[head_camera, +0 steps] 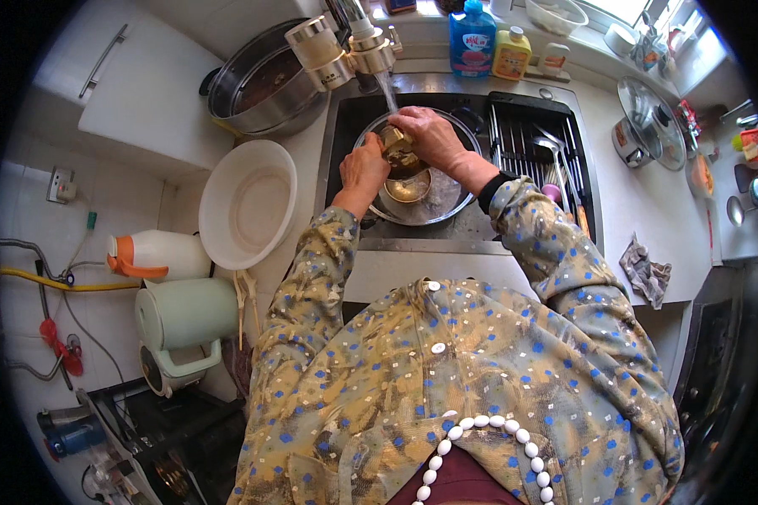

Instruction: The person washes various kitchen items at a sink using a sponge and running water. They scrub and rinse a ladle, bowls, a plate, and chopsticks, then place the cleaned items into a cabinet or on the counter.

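Both my hands are over the sink (331, 142), holding a gold-coloured metal cup (402, 154) under the faucet (371, 53). My left hand (364, 169) grips its left side. On the right, my right hand (434, 140) has its fingers over the cup's upper edge. Running water (388, 91) falls close to those fingers. Below them, a round metal pot (451, 213) sits in the sink with cloudy water in it. A small gold-coloured bowl (410, 189) rests inside that pot, just under the held cup. My fingers hide part of the cup.
A black drying rack (530, 104) with a ladle (548, 142) fills the sink's right side. Left stand a white plastic basin (211, 205) and a large steel pot (268, 117). Detergent bottles (472, 41) line the back. A lidded pot (628, 142) and a cloth (645, 271) lie right.
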`<control>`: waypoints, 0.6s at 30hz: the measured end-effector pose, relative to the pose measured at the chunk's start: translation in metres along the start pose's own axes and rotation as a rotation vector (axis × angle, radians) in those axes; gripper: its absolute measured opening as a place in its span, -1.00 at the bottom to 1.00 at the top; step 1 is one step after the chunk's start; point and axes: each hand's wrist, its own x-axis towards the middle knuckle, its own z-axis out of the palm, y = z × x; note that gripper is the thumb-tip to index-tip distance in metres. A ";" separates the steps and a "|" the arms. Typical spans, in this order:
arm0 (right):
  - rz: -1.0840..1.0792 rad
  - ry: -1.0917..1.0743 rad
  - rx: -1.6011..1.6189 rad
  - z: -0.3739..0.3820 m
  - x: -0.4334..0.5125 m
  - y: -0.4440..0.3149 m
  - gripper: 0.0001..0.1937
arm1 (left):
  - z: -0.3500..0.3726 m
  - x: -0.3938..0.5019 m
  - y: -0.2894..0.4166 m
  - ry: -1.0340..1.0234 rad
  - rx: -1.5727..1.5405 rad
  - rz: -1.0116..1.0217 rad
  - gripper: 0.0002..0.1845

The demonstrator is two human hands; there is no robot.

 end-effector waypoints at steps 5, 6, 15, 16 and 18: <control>0.227 -0.001 0.176 0.013 -0.007 0.019 -0.73 | 0.030 -0.003 -0.009 0.015 -0.258 -0.112 -0.73; 0.292 0.026 0.218 0.018 -0.008 0.024 -0.73 | 0.034 -0.003 -0.010 0.016 -0.329 -0.123 -0.74; 1.244 0.332 1.313 0.061 -0.034 0.013 -0.76 | 0.056 -0.012 0.012 -0.177 -1.426 -0.540 -0.78; 1.414 0.344 1.297 0.065 -0.034 0.007 -0.77 | 0.059 -0.012 0.018 -0.170 -1.523 -0.570 -0.79; 1.591 0.262 1.338 0.071 -0.036 0.002 -0.83 | 0.061 -0.013 0.022 -0.173 -1.676 -0.548 -0.76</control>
